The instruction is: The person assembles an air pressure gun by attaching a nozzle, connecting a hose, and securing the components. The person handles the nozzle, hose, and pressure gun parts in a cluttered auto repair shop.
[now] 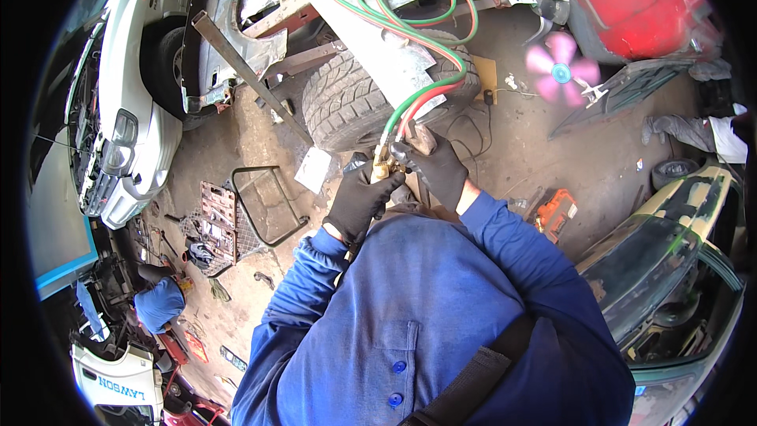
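Note:
Both hands wear black gloves and meet in front of my body at a brass torch handle (382,167). My left hand (359,199) is closed around its body. My right hand (438,170) closes at the valve end, fingers on the fittings; a worn, tan-grey patch or piece shows by its fingertips, and I cannot tell which. A green hose (410,100) and a red hose (422,99) run from the fittings up over a pale metal sheet (355,28). The torch's lower end is partly hidden by my hands and body.
A large tire (347,99) lies beyond my hands, under the sheet. A pink-bladed fan (561,72) stands at the right. A white vehicle (130,110) is at left, a dark car body (646,268) at right. Another person (159,304) crouches at lower left. An orange case (555,213) sits nearby.

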The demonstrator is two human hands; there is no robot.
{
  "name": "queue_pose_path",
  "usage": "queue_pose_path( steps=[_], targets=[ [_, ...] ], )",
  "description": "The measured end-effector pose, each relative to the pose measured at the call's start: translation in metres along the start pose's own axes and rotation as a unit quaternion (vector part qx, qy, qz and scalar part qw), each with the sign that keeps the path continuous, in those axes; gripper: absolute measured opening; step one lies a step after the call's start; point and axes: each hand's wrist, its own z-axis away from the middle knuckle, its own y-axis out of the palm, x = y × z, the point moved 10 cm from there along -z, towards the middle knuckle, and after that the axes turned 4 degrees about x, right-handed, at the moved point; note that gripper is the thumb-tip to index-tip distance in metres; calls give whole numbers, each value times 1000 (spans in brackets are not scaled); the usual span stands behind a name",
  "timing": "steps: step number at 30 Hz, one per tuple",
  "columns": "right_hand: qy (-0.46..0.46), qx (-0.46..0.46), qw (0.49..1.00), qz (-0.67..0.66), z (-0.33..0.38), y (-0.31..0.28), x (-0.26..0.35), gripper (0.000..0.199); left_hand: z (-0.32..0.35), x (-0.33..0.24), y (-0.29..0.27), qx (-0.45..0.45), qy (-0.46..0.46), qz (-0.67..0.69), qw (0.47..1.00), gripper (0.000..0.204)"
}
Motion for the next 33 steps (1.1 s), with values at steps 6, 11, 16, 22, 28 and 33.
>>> queue_pose_path(
  steps=[6, 11, 16, 22, 28, 33],
  targets=[
    [-32, 44, 998, 23, -1, -2, -3, 30, 2, -7, 0, 55, 32, -13, 998, 29],
    [-23, 40, 991, -124, -1, 10, -1, 34, 9, -12, -7, 44, 38, -37, 998, 30],
    [25, 22, 996, -86, 7, 14, 7, 35, 14, -7, -7, 43, -4, -10, 999, 30],
    [-31, 27, 999, -3, 10, 26, 19, 35, 22, -7, -11, 48, 4, 19, 999, 29],
    [-272, 97, 907, 306, 27, 42, 59, 33, 27, -2, -13, 60, 21, 41, 997, 26],
    [-156, 111, 904, 382, 20, 28, 16, 32, 32, 4, -10, 65, 8, 71, 995, 27]
  ],
)
